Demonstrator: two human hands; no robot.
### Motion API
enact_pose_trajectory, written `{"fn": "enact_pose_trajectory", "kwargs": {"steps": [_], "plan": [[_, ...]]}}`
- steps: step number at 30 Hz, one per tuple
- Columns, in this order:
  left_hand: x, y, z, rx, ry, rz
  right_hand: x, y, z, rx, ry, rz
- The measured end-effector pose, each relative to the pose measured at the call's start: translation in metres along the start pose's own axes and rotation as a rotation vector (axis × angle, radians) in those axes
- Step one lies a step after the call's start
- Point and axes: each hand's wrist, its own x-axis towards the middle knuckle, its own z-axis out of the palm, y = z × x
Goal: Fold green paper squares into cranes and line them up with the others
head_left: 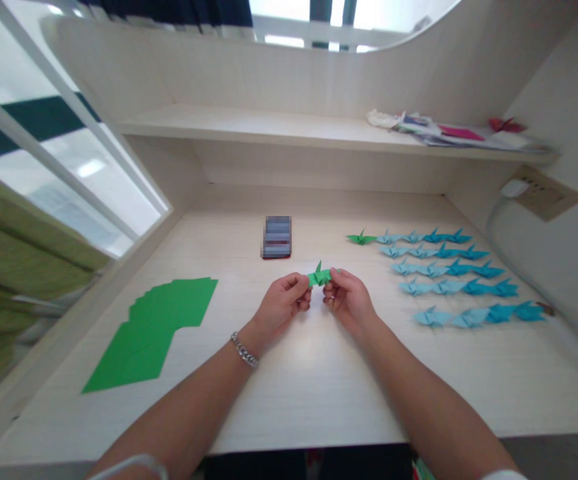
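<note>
Between my two hands, a little above the desk, is a small green origami crane [320, 277] with one point sticking up. My left hand [289, 299] pinches its left end between thumb and fingers. The right end is pinched by my right hand [349, 299] in the same way. A finished-looking green paper crane [361, 238] stands on the desk at the back right, at the left end of a row of blue cranes [435, 237]. To the left, several green paper sheets [169, 313] lie overlapping in a fan.
More rows of light and darker blue cranes [449, 269] fill the desk's right side. A phone [277, 237] lies behind my hands. A shelf [279, 123] runs above the desk, with papers [449, 130] on its right. A plugged-in charger [515, 188] trails a cable along the right wall.
</note>
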Motion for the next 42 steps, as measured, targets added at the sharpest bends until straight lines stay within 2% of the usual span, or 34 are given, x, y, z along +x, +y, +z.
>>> {"fn": "enact_pose_trajectory", "kwargs": {"steps": [6,9,13,18,21,23,25,27,28,30,32,36,42], "plan": [[-0.001,0.006,0.001,-0.139,0.010,0.011,0.002,-0.002,-0.001,0.017,0.039,-0.027],[-0.001,0.010,-0.001,-0.178,0.040,0.066,0.002,-0.004,-0.002,0.018,0.066,-0.045],[0.001,0.012,-0.003,-0.107,0.099,0.123,0.001,-0.005,-0.003,0.002,0.069,-0.072],[0.001,0.007,-0.001,0.051,0.093,0.081,0.001,-0.003,-0.002,-0.070,0.063,-0.077],[0.003,0.004,-0.002,0.071,0.109,0.079,0.005,-0.004,-0.005,-0.121,0.108,-0.093],[0.004,0.003,-0.003,0.063,0.132,0.093,0.005,-0.005,-0.008,-0.206,0.198,-0.183],[0.005,0.002,-0.005,0.062,0.156,0.105,0.003,-0.006,-0.007,-0.367,0.286,-0.362],[0.006,0.002,-0.006,0.061,0.169,0.105,-0.002,-0.005,-0.004,-0.587,0.311,-0.551],[0.006,0.001,-0.006,0.059,0.172,0.102,-0.006,-0.004,-0.001,-0.700,0.293,-0.601],[0.006,0.001,-0.005,0.054,0.170,0.092,-0.012,0.000,0.006,-0.844,0.261,-0.638],[0.005,0.001,-0.004,0.054,0.166,0.085,-0.015,0.003,0.011,-0.900,0.240,-0.662],[0.005,0.000,-0.002,0.083,0.162,0.075,-0.014,0.005,0.011,-0.889,0.282,-0.704],[0.005,-0.003,-0.003,0.155,0.132,0.099,-0.012,0.004,0.008,-0.966,0.284,-0.664]]}}
